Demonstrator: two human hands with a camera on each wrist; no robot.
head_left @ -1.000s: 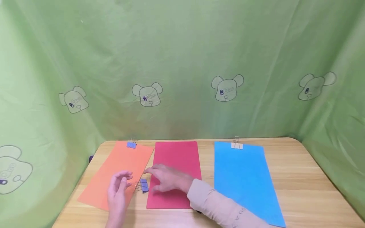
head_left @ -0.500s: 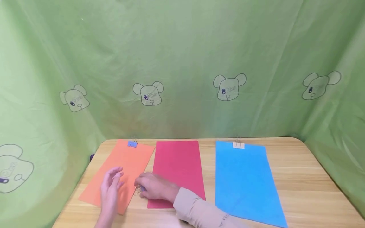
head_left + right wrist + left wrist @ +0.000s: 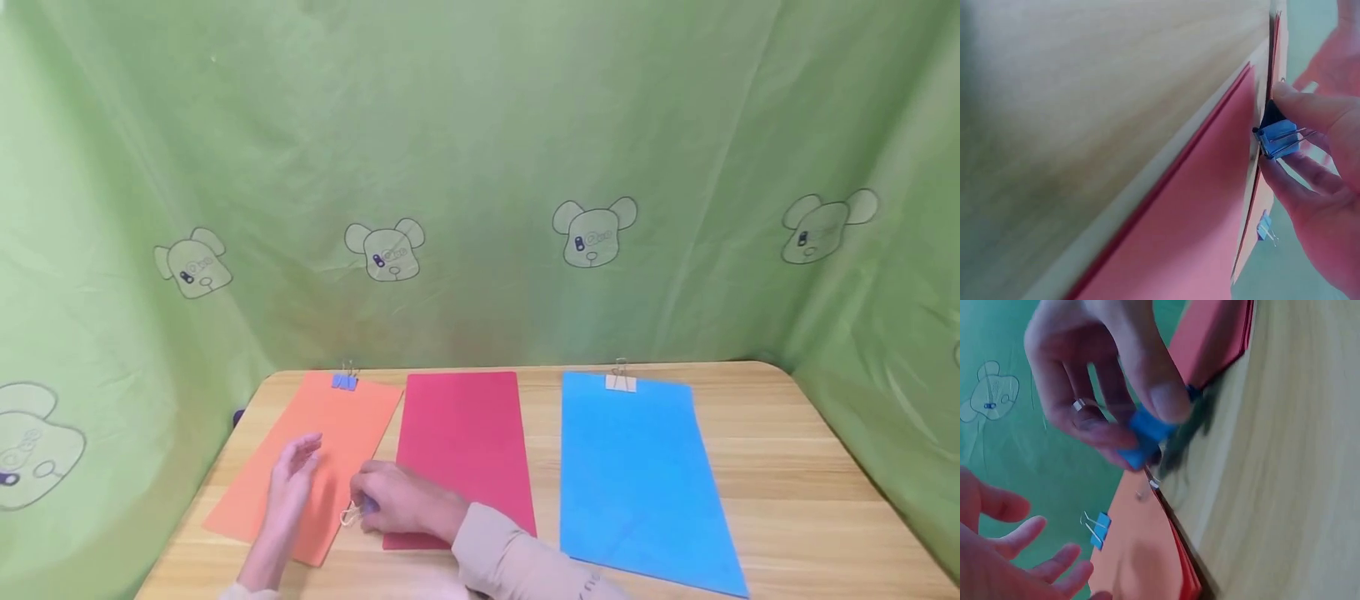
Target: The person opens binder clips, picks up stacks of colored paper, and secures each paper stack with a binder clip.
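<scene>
My right hand (image 3: 401, 497) pinches a blue binder clip (image 3: 1280, 139) between thumb and fingers, above the gap between two paper stacks. In the left wrist view the same binder clip (image 3: 1146, 432) hangs just over the table, its wire handles partly hidden by fingers. My left hand (image 3: 289, 483) hovers over the orange paper stack (image 3: 341, 421), fingers loosely bent and holding nothing. Another blue binder clip (image 3: 344, 382) grips the top edge of that stack. To the right lies a red paper stack (image 3: 465, 433), partly covered by my right hand and forearm.
A blue paper stack (image 3: 637, 483) lies farther right, with a whitish binder clip (image 3: 621, 383) on its top edge. All of it rests on a wooden table (image 3: 810, 483). Green curtains (image 3: 480, 308) printed with bear heads stand behind and at both sides.
My right hand has come down onto the loose blue binder clip and taken hold of it. My left hand has shifted a little to the left, away from it.
</scene>
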